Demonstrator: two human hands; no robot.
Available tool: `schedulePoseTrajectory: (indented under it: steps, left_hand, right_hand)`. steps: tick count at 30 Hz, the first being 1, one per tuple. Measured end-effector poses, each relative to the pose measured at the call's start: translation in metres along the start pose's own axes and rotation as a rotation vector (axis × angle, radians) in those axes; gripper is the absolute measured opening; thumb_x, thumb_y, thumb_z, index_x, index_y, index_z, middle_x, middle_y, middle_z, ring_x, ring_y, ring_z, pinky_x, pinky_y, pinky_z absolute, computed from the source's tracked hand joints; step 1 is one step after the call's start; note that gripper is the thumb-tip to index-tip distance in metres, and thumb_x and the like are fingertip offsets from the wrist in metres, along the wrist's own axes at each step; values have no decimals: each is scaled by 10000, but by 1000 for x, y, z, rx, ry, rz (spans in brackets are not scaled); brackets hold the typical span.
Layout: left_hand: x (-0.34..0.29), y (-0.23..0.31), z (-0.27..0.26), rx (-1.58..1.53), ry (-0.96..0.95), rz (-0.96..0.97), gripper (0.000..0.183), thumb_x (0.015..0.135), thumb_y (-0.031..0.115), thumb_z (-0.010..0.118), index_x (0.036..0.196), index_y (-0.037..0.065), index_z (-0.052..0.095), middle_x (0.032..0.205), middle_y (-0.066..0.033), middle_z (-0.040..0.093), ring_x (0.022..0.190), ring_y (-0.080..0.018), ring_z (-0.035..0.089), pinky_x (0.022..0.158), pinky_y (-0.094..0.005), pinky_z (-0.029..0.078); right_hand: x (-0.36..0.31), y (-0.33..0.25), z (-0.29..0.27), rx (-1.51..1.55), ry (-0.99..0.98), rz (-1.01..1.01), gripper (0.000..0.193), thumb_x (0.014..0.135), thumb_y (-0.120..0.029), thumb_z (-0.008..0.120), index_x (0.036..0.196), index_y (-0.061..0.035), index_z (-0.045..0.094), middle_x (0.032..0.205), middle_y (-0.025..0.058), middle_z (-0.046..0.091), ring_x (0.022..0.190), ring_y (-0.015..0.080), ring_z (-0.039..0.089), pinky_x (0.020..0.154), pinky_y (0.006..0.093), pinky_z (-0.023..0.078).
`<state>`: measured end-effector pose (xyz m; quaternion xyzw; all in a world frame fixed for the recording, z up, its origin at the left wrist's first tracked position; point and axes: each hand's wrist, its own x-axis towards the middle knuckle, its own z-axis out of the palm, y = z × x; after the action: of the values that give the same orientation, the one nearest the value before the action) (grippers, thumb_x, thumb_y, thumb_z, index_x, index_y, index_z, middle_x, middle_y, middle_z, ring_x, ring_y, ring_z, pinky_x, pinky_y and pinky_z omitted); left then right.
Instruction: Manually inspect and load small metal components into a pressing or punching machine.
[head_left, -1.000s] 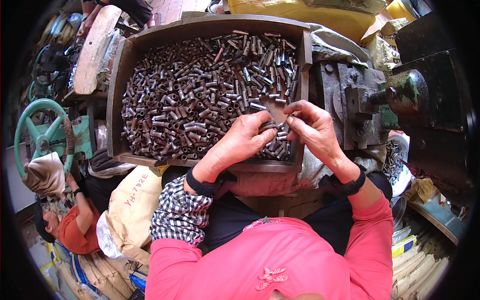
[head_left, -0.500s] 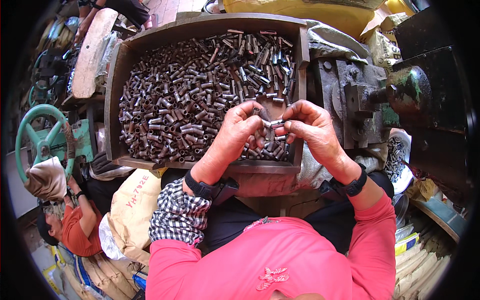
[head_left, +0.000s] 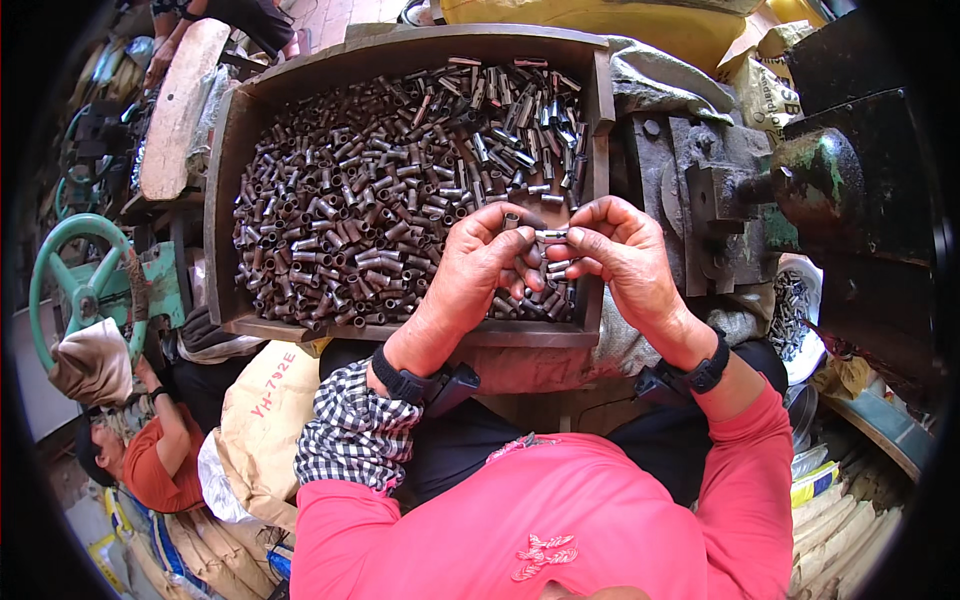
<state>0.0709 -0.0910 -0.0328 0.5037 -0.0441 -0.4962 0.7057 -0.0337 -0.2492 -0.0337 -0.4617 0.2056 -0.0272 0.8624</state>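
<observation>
Above the right part of a wooden tray [head_left: 460, 337], my two hands meet at a small shiny metal tube [head_left: 551, 236]. My left hand [head_left: 478, 262] pinches its left end between thumb and finger. A darker short tube [head_left: 511, 220] also shows in the crook of that hand's forefinger. My right hand [head_left: 628, 255] closes thumb and forefinger on the tube's other end. Below and around the fingers lie loose metal tubes [head_left: 345, 200], plain dark ones heaped at the left. Shinier metal pieces [head_left: 515, 140] gather at the tray's upper right.
Right of the tray stands a heavy dark machine [head_left: 700, 190]. A white container [head_left: 800, 330] of small metal parts sits below it. At the left are a green handwheel [head_left: 85, 290], a paper sack [head_left: 268, 410] and a person in an orange shirt [head_left: 165, 460].
My fingers have shifted slightly around the metal tube, which now lies more level between the two hands. The hands stay over the same part of the tray.
</observation>
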Motion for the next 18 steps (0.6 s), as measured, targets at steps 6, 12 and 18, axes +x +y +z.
schedulePoseTrajectory:
  steps: [6, 12, 18]
  left_hand:
    - [0, -5, -2, -95, 1, -10, 147, 904, 128, 542, 1006, 23, 537, 700, -61, 594, 508, -136, 597, 381, -181, 414]
    - [1, -11, 2, -67, 0, 9, 149, 924, 140, 517, 1012, 22, 541, 700, -52, 601, 507, -119, 591, 385, -177, 405]
    - [-7, -7, 13, 1043, 30, 519, 148, 929, 98, 506, 1015, -15, 547, 727, -55, 633, 555, -88, 616, 441, -194, 444]
  right_hand:
    - [-2, 4, 2, -79, 33, -89, 126, 875, -38, 578, 969, 21, 521, 884, 107, 628, 817, 174, 660, 632, 247, 555]
    - [-5, 12, 10, -230, 89, -214, 122, 872, -25, 577, 973, 16, 521, 875, 90, 624, 790, 145, 654, 597, 216, 530]
    - [-1, -8, 0, -202, -60, 107, 179, 845, -69, 636, 952, 24, 526, 812, 83, 633, 712, 137, 660, 528, 196, 502]
